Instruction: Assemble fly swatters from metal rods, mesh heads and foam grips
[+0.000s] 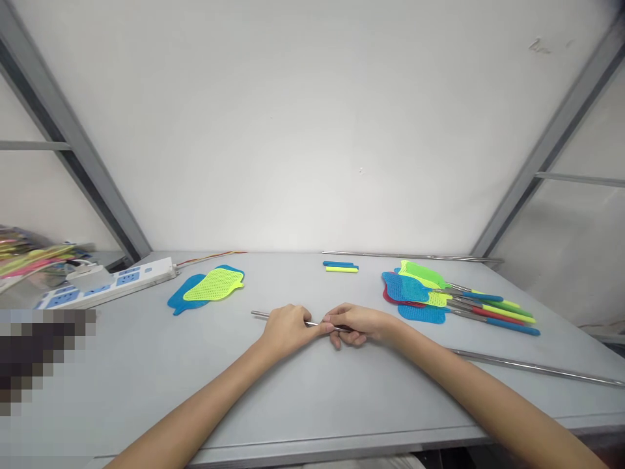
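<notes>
Both hands meet near the middle of the grey table, closed on one thin metal rod (260, 314). My left hand (290, 329) wraps over it from above, with its thumb reaching toward the other hand. The rod's bare end sticks out to the left. My right hand (354, 324) pinches the rod's right part, and its fingers curl underneath, hiding that end. Farther left lie a yellow mesh swatter head (217, 284) and a blue one (188, 296), overlapping. Beyond the hands are a yellow handle sleeve (342, 270) and blue ones (336, 264).
Several fly swatters with coloured handles (512, 327) are piled at the right. One metal rod (537, 369) lies near the right forearm, another (405, 255) along the back wall. A white power strip (141, 280) sits at the left, with colourful items (34, 254) behind it.
</notes>
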Motion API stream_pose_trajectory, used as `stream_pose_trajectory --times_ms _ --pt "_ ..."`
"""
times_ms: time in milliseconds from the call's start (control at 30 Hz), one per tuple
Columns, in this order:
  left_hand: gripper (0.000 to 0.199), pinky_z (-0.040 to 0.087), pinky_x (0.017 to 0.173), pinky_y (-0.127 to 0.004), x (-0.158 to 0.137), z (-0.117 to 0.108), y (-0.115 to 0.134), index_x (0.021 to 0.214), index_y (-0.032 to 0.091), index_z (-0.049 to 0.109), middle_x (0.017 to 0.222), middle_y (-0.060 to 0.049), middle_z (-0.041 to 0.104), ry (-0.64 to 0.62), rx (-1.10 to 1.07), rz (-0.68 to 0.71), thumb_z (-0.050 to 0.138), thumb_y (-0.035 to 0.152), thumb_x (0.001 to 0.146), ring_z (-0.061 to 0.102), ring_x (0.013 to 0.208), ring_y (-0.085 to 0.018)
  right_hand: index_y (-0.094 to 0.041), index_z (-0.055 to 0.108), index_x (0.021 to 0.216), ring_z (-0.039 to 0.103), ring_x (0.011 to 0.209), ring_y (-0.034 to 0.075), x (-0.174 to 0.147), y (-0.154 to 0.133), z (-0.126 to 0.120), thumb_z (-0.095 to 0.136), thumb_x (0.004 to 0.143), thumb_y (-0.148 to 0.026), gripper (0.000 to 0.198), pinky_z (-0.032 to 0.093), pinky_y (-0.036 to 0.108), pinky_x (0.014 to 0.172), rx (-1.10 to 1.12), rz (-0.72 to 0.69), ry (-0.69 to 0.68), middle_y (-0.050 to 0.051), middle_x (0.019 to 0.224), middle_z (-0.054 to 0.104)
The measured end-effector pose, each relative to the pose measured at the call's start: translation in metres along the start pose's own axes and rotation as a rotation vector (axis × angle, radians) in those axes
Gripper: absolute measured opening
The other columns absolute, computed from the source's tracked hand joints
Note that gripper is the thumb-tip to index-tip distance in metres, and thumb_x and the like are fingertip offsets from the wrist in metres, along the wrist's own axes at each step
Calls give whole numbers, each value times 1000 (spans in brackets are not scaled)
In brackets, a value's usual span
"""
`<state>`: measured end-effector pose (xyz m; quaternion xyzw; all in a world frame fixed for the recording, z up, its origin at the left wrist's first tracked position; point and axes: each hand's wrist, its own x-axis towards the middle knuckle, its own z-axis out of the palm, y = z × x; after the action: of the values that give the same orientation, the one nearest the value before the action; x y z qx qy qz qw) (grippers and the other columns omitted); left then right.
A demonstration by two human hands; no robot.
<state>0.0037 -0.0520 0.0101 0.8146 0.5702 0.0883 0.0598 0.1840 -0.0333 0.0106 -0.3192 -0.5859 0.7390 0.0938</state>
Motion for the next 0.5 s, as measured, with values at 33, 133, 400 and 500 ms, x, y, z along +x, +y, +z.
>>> stream_pose_trajectory --times_ms 33,133,400,500 --pt "56 19 44 -25 0 1 0 45 18 46 41 -1 48 0 0 -5 30 65 71 46 43 -15 -15 43 70 23 32 1 0 0 0 43 80 -33 20 16 14 27 -4 2 -3 1 59 56" --pt "56 19 44 -25 -1 2 1 45 19 45 42 -1 48 3 -2 -11 29 64 72 46 44 -15 -15 44 71 23 33 1 -1 0 0 43 80 -32 20 15 14 27 -11 6 -9 1 60 56" --pt "61 17 45 -24 -5 2 5 44 18 42 44 -1 49 5 -36 -10 27 71 69 45 44 -13 -16 43 71 21 31 1 1 1 -2 42 80 -34 20 14 15 27 -13 -2 -5 1 59 57" --pt "62 16 45 -24 -5 3 5 45 17 42 44 0 49 17 -43 1 25 71 69 44 44 -12 -16 44 71 20 31 1 1 2 -2 42 80 -35 21 14 15 27 -21 -6 -6 0 59 57"
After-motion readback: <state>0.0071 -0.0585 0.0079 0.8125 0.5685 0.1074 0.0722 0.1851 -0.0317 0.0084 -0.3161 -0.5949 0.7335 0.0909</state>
